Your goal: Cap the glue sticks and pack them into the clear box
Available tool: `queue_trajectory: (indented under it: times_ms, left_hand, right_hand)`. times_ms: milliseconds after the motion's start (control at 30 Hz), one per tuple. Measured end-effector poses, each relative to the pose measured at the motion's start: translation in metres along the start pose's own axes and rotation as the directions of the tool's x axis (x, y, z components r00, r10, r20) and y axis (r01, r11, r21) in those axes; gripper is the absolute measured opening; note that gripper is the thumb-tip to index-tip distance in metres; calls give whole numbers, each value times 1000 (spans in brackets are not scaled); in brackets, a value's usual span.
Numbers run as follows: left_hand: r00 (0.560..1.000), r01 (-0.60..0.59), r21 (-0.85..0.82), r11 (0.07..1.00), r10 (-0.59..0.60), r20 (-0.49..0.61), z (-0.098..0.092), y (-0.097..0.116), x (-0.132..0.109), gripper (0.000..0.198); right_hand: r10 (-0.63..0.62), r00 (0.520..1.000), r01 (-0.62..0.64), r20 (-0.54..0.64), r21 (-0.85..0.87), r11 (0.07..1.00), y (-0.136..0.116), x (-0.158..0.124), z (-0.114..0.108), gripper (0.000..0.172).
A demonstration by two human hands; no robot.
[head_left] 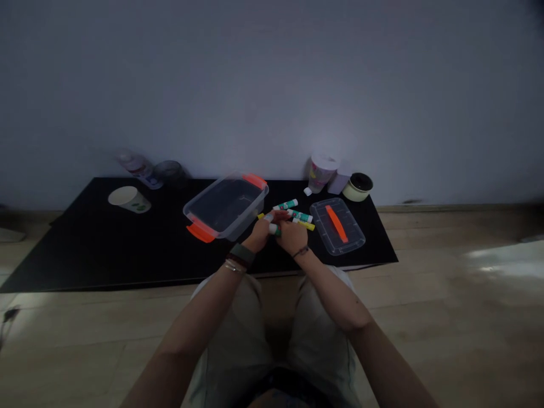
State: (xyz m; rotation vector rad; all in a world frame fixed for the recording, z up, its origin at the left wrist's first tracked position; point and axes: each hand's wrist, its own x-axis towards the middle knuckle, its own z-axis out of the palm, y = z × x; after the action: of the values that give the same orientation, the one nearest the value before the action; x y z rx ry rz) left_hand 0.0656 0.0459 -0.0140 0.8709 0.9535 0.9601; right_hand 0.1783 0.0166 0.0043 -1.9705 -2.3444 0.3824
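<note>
Over the front of the black table, my two hands meet. My left hand [258,234] is closed, with a whitish piece [268,217] showing at its fingers; it looks like part of a glue stick. Against it, my right hand [293,236] is curled around a white-and-green glue stick [274,229] whose end points left. Just beyond the hands lie a green-and-white glue stick [285,205] and a second green glue stick [301,216]. A yellow stick [304,225] rests to the right of my right hand. My fingers partly hide what they hold.
Left of my hands stands a clear plastic box [244,224] with orange handles. Its clear lid [346,245] with an orange handle lies right. Along the wall are a plastic cup [322,173], a cream tin [357,191] and a bottle [140,169]. A paper cup [135,203] lies tilted left.
</note>
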Motion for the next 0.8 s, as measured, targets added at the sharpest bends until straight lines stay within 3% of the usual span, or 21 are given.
queue_trajectory:
  times_ms: [67, 167, 267, 433, 633, 733, 800]
  left_hand:
    - [1000, -18, -47, 999, 18, -6, 3, 2, 1, 45]
    - [988, -144, -126, 982, 135, -79, 4, 5, 3, 45]
    - [957, -258, -75, 963, 244, -158, 3, 7, 0, 42]
    - [950, -282, 226, 932, 304, -69, 3, 4, -8, 44]
    - [953, -288, 289, 913, 303, -8, 1, 6, -7, 42]
    - [962, -273, 259, 926, 263, 74, -5, 13, -9, 47]
    - [963, -252, 242, 937, 220, 153, -10, 20, -12, 50]
  right_hand:
    - [29, 1000, -30, 7, 25, 999, -1, 1, 0, 29]
    - [108, 994, -106, -15, 91, 990, -4, 4, 0, 29]
    - [191, 981, -185, -18, 181, 966, -4, 8, 0, 32]
    - [225, 974, -209, -26, 282, 936, 5, 12, 3, 36]
    - [168, 986, -154, 9, 439, 885, 16, 16, 12, 27]
    - [89, 991, -132, 97, 692, 710, 19, 16, 17, 25]
    - [-71, 973, -162, 218, 871, 464, 21, 12, 17, 29]
